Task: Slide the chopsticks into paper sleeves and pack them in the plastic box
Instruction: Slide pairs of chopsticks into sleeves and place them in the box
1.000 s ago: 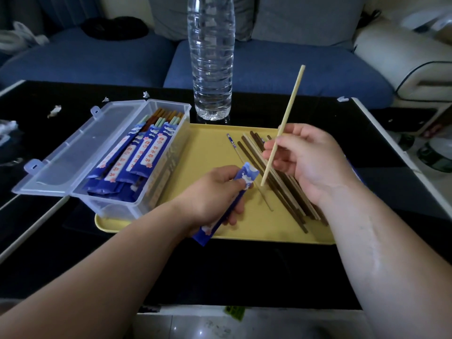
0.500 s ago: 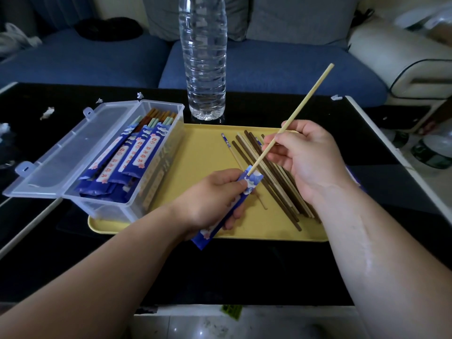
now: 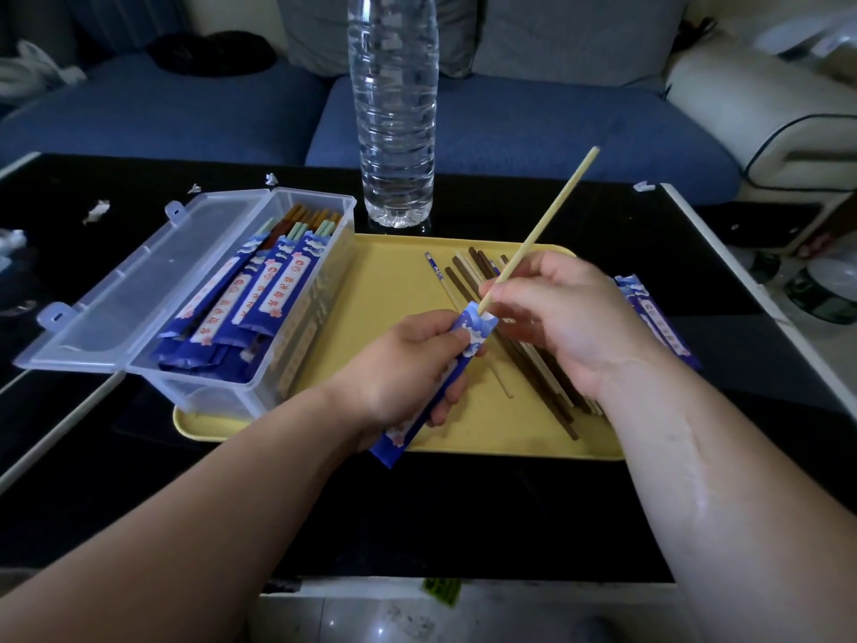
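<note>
My left hand [image 3: 408,364] grips a blue paper sleeve [image 3: 473,329] over the yellow tray [image 3: 394,280], the sleeve's open mouth pointing up and right. My right hand [image 3: 566,317] pinches a pale wooden chopstick [image 3: 547,220] whose lower tip sits at the sleeve's mouth while its far end slants up to the right. Loose dark and pale chopsticks [image 3: 533,368] lie on the tray under my right hand. The clear plastic box [image 3: 297,345] stands open on the tray's left end, holding several sleeved chopsticks [image 3: 259,290].
A tall clear water bottle [image 3: 394,109] stands behind the tray. More blue sleeves [image 3: 649,313] lie right of the tray, partly hidden by my right hand. Paper scraps [image 3: 97,208] dot the black table at far left. A blue sofa [image 3: 510,127] runs behind it.
My right hand has lowered and tilted the pale chopstick, bringing its lower tip from above the tray down to the sleeve's mouth. My left hand keeps the sleeve nearly still.
</note>
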